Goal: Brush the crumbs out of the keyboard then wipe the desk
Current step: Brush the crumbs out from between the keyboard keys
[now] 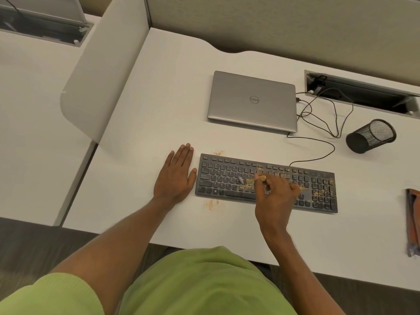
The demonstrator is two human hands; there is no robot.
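Note:
A black keyboard [222, 178] lies on the white desk [141, 137]. Tan crumbs [318, 192] cover its middle and right keys. Small crumb piles sit on the desk at the keyboard's front left corner [211, 204] and back left corner [218, 153]. My right hand [275, 198] hovers over the middle keys and grips a small brush [244, 180], whose pale bristles are blurred over the letter keys. My left hand [176, 176] lies flat on the desk, fingers straight, just left of the keyboard.
A closed silver laptop [252, 101] sits behind the keyboard, with black cables [327, 123] trailing right. A black mesh pen cup [370, 136] lies tipped over at right. A folded orange cloth [412, 221] rests at the right edge. A cable tray slot [363, 94] opens at the back.

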